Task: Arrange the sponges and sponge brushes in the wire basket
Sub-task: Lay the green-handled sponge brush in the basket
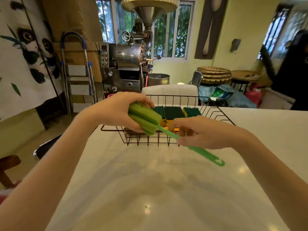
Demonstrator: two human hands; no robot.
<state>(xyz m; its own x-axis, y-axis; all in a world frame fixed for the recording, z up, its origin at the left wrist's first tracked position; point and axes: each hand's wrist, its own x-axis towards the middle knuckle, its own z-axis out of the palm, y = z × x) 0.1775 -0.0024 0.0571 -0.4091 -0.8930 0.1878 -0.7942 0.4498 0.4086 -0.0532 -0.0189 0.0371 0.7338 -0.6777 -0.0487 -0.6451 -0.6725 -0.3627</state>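
Both hands hold a green sponge brush [146, 120] over the near edge of a black wire basket [221, 114] on a white table [150, 180].

The left hand [116, 109] reaches in from the lower left with the forearm stretched forward, its fingers and thumb curled around the ribbed foam head. The right hand [200, 132] comes in from the lower right, palm turned down, its fingertips pinching the thin plastic handle [205, 153] near the middle. The brush lies slanted, head up and to the left, and the hooked end of the handle points down to the right above the tabletop. Inside the basket, three scouring sponges [174, 112] with dark green tops and yellow undersides sit in a row towards the far side, just behind the brush head.
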